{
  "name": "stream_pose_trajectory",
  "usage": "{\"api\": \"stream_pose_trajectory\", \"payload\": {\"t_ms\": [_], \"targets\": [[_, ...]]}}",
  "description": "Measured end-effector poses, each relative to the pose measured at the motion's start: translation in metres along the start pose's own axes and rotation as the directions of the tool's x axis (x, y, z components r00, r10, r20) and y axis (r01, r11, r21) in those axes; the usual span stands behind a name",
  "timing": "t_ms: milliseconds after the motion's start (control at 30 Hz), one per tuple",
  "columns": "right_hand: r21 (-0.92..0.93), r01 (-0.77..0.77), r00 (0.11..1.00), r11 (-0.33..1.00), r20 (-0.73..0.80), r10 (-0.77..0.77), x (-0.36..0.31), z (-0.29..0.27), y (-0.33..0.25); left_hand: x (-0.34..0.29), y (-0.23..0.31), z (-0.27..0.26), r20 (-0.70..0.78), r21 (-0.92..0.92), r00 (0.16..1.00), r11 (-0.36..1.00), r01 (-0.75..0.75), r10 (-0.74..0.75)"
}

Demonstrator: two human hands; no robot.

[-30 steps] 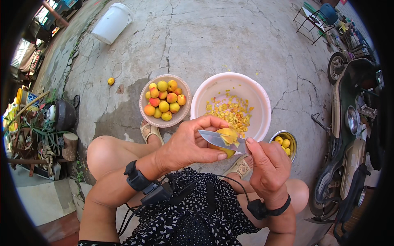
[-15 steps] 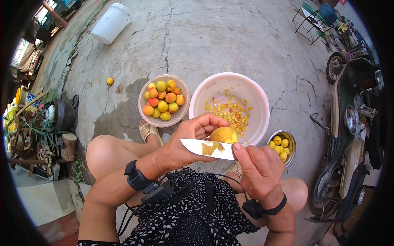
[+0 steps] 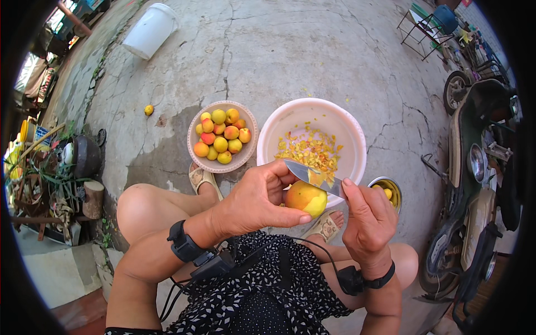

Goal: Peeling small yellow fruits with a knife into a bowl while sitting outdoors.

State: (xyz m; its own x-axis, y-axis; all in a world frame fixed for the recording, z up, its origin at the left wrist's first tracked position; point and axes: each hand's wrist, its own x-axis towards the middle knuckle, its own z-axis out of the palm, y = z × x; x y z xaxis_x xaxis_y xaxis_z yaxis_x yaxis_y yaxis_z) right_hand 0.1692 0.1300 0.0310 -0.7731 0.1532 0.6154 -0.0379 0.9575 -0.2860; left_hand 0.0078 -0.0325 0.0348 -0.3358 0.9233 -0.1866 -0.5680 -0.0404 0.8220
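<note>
My left hand point(image 3: 259, 195) grips a yellow-orange apricot point(image 3: 305, 200) whose skin is partly cut away on its right side. In my right hand point(image 3: 369, 220) is a knife point(image 3: 312, 177), its blade lying across the fruit's upper edge with bits of peel stuck to it. Beyond both hands stands a wide pale pink basin point(image 3: 273, 120) scattered with small yellow and reddish peelings point(image 3: 312, 151). A round basket point(image 3: 196, 159) of whole unpeeled apricots point(image 3: 221, 131) sits to its left. Behind my right hand, a metal bowl point(image 3: 397, 192) holding peeled yellow fruit is partly hidden.
A single yellow fruit point(image 3: 149, 110) lies on the cracked concrete floor. Farther off is a white bucket point(image 3: 149, 30) on its side. A scooter point(image 3: 469, 139) stands along the right, and plants with a log piece point(image 3: 92, 200) are at the left.
The knife has swung from in front of the apricot to its far upper side, its blade face turned. My right hand has shifted slightly right, and my left thumb now presses the fruit's near side.
</note>
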Motion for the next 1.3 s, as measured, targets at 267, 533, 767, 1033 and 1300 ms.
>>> {"api": "stream_pose_trajectory", "payload": {"t_ms": [267,533,767,1033,1300], "targets": [[0.06,0.112,0.993,0.992,0.034,-0.114,-0.001,0.001,-0.017,0.002,-0.003,-0.017,0.082,0.157,0.997,0.987,-0.025,0.012],[0.036,0.038,0.999,0.999,0.014,-0.039,-0.002,0.002,-0.006,-0.001,0.002,-0.009,-0.019,0.157,0.999,0.987,0.037,-0.035],[0.041,-0.191,0.981,0.981,-0.012,0.192,-0.004,0.004,0.011,-0.001,0.004,-0.013,0.02,0.018,0.999,0.999,0.044,-0.044],[0.089,0.0,1.0,0.996,-0.02,0.001,0.006,0.002,-0.019,0.003,-0.001,-0.016,-0.009,0.033,1.0,0.999,-0.018,0.018],[0.065,0.076,0.997,0.995,0.009,-0.077,0.0,0.001,-0.018,0.005,-0.008,-0.018,0.048,-0.082,0.994,0.991,0.101,-0.097]]}}
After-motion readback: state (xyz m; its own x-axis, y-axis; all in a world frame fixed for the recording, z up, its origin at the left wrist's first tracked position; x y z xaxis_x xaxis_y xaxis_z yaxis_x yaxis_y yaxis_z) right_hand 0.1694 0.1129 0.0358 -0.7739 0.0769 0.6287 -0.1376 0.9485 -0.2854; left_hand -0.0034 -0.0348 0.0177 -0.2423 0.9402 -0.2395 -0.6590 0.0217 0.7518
